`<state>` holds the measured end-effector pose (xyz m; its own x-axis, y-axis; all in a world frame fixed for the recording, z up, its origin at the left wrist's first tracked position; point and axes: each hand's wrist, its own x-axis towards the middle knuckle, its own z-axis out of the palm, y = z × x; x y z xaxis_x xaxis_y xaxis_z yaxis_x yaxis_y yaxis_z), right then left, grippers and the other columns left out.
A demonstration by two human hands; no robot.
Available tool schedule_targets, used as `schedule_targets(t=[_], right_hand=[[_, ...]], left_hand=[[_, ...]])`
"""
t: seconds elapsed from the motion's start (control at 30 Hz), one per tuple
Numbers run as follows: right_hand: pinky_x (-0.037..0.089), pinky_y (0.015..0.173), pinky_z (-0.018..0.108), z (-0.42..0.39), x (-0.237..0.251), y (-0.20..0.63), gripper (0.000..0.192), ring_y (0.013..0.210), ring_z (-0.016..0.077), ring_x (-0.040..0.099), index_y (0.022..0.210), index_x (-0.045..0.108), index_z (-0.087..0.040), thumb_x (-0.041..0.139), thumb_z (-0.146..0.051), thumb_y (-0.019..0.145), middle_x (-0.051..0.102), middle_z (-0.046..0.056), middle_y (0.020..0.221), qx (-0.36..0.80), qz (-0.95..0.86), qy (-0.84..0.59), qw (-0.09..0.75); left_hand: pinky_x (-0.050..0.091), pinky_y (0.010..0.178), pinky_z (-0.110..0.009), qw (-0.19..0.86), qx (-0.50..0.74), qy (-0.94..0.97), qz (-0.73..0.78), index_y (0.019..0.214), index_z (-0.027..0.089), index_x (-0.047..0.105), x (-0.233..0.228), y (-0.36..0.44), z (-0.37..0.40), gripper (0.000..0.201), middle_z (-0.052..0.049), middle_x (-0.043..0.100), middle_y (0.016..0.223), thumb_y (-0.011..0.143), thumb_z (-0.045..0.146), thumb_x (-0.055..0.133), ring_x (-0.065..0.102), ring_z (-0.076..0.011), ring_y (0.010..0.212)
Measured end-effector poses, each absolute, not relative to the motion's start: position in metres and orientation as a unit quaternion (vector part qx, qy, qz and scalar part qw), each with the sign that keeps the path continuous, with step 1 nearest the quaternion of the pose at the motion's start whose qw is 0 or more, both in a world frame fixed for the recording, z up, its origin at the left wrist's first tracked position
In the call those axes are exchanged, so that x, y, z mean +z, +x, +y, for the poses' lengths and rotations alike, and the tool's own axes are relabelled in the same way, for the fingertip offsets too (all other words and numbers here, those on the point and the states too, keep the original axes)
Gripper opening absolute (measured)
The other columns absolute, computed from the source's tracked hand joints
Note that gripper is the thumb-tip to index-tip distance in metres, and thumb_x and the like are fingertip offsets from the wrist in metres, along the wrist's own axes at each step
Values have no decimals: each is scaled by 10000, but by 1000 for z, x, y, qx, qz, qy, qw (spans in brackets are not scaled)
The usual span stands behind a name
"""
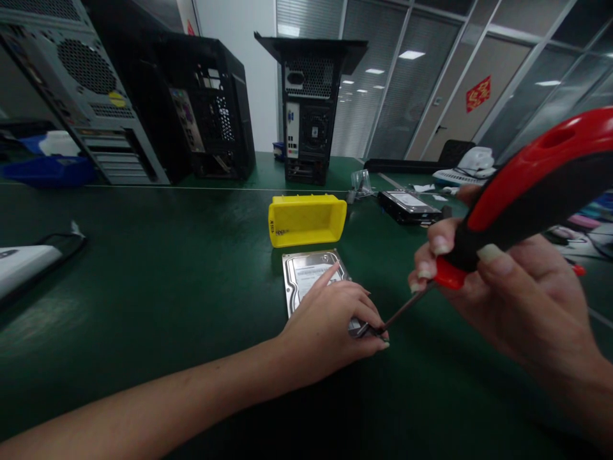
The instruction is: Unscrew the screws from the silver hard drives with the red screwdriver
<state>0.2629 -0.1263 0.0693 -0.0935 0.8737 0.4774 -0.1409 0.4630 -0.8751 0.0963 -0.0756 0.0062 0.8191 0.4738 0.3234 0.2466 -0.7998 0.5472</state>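
While right fingers (441,239) grip the screwdriver (531,191), left fingers (367,312) clasp the hard drive (306,276) — beneath them.

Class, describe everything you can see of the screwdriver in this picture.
The screwdriver has a thick, curved handle in red and black that looks like plastic, a red collar and a thin, metallic shaft. It is tilted: the handle rises toward the upper right and leaves the frame, while the shaft slopes down leftward. The right hand grips the handle near the collar. The shaft reaches the left hand's fingertips; its tip cannot be made out clearly.
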Motion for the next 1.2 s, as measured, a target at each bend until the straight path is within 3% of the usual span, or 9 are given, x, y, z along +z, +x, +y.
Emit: schedule_targets(t=[0.1, 0.3, 0.43, 0.57, 0.67, 0.8, 0.93, 1.1, 1.2], right_hand=[[556, 666, 234, -127, 69, 262, 375, 738, 111, 580, 1171, 526, -303, 577, -247, 804, 513, 5, 855, 426, -606, -303, 600], [559, 677, 228, -128, 67, 264, 286, 732, 107, 597, 1064, 571, -262, 597, -199, 787, 540, -2, 833, 424, -616, -308, 589], [540, 556, 240, -129, 65, 261, 271, 661, 115, 587, 1031, 531, -278, 601, -195, 783, 563, -12, 796, 406, -635, -305, 582], [470, 487, 225, -128, 64, 253, 171, 571, 93, 474, 1000, 494, -279, 499, -200, 848, 447, -29, 648, 445, -599, -285, 602], [473, 550, 248, -127, 65, 250, 200, 606, 103, 419, 1061, 479, -288, 439, -233, 873, 393, -18, 651, 473, -559, -276, 623], [519, 695, 312, -127, 66, 255, 276, 744, 136, 487, 1119, 490, -300, 415, -232, 863, 468, 18, 777, 495, -562, -292, 595], [519, 759, 258, -125, 63, 259, 283, 799, 120, 553, 1111, 530, -274, 509, -221, 833, 527, 13, 821, 455, -592, -326, 580], [519, 655, 235, -123, 61, 258, 144, 689, 100, 584, 915, 561, -230, 602, -193, 781, 553, -16, 740, 433, -605, -331, 581], [479, 528, 230, -125, 62, 255, 48, 547, 83, 507, 842, 530, -220, 547, -182, 818, 471, -33, 627, 465, -606, -300, 571]], left_hand=[[83, 1080, -445, 248, 231, 921, 192, 830, 251, 689, 6, 96, -75, 81, 38, 686, 895, 786, 289, 633, 580, -160, 961], [82, 1080, -463, 246, 225, 922, 196, 829, 251, 690, 7, 95, -76, 89, 29, 687, 907, 785, 298, 628, 575, -173, 981], [66, 1083, -468, 245, 224, 922, 198, 846, 250, 689, 7, 96, -76, 100, 24, 690, 917, 781, 298, 629, 572, -177, 989], [58, 1089, -446, 239, 227, 923, 198, 840, 245, 688, 6, 96, -75, 100, 30, 690, 909, 771, 299, 639, 574, -165, 981], [67, 1086, -444, 240, 224, 924, 197, 833, 245, 686, 7, 96, -75, 100, 33, 689, 891, 777, 307, 632, 571, -162, 978], [69, 1086, -447, 246, 225, 922, 198, 831, 245, 686, 8, 96, -75, 97, 28, 687, 902, 773, 305, 636, 571, -166, 980], [61, 1092, -451, 250, 225, 919, 205, 826, 252, 688, 8, 95, -76, 93, 21, 684, 917, 764, 305, 644, 570, -174, 993], [81, 1099, -444, 240, 233, 919, 209, 821, 241, 690, 7, 95, -77, 104, 24, 679, 902, 760, 312, 644, 579, -169, 962], [89, 1097, -439, 234, 235, 920, 211, 820, 240, 690, 7, 96, -77, 109, 20, 680, 910, 757, 317, 645, 586, -165, 945]])
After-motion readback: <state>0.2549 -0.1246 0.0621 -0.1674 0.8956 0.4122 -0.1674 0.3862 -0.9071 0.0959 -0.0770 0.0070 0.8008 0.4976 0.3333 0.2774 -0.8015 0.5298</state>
